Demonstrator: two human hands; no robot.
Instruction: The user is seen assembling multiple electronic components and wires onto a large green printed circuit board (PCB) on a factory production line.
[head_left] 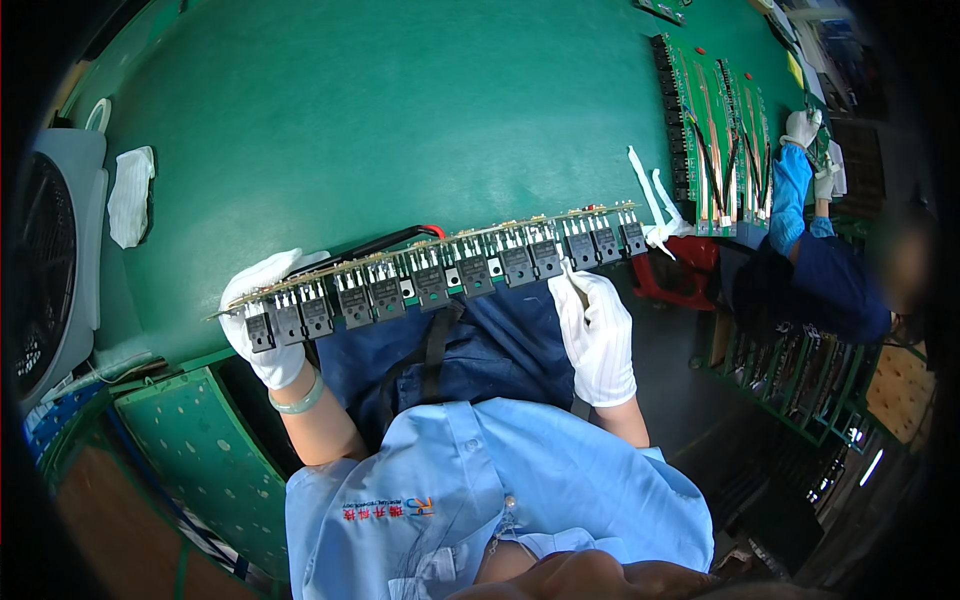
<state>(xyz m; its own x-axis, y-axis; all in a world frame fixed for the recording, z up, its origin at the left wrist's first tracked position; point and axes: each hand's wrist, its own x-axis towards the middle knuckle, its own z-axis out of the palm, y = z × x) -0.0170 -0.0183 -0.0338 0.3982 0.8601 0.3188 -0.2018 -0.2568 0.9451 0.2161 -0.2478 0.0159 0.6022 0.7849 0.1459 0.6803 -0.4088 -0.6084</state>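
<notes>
Hard to see much of the long circuit board (440, 268) itself, since it's turned edge-on toward us, so all you really get is the row of black square components hanging off its near side and a thin strip of the top. A red and black cable (385, 240) peeks out behind it and then disappears. The left hand's (262, 320) fingers are mostly tucked behind the board, and the picture's corners are just black from the lens.

Both hands are in white gloves. The left hand is wrapped around the board's left end, clamped on it, with a pale green bangle (298, 400) on that wrist. The right hand (597, 335) sits under the board further right, fingers loosely curled, fingertips up against the bottom edge near one of the black components. Can't tell if it's actually pinching anything or just touching.

The board is held up over the near edge of a big green surface (400, 110), above the person's dark blue apron. On the surface: a white cloth (130, 195) at the far left beside a grey fan (45, 270), and another green circuit board (715, 140) lying flat at the far right. A co-worker in blue sleeves and white gloves (802, 128) is working on that one.
</notes>
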